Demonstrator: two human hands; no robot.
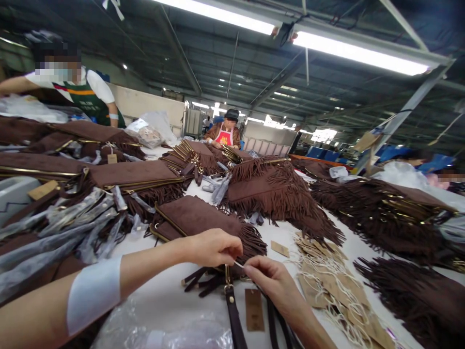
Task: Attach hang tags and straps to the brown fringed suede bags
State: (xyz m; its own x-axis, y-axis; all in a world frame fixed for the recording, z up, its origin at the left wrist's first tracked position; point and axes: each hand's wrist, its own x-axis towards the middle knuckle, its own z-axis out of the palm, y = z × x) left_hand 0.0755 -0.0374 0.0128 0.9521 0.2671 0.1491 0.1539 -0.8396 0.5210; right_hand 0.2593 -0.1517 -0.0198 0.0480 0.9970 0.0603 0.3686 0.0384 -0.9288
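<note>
1. A long white table (170, 291) runs away toward twelve o'clock under fluorescent tube lights (359, 51) in a factory hall with a dark steel roof.
2. Brown suede bags with fringe (276, 194) lie in heaps at ten, twelve and two o'clock; a loose pile of tan card tags on white string (327, 276) sits at three o'clock.
3. The left hand (212, 247) and the right hand (272, 281) meet at the centre, both pinched shut on a thin white string (239, 264) just above the nearest bag (196, 218).
4. A dark strap (234, 315) and a brown tag (254, 310) lie at six o'clock.
5. Two other workers' faces are blurred; the string's far end is hidden by fingers.
</note>
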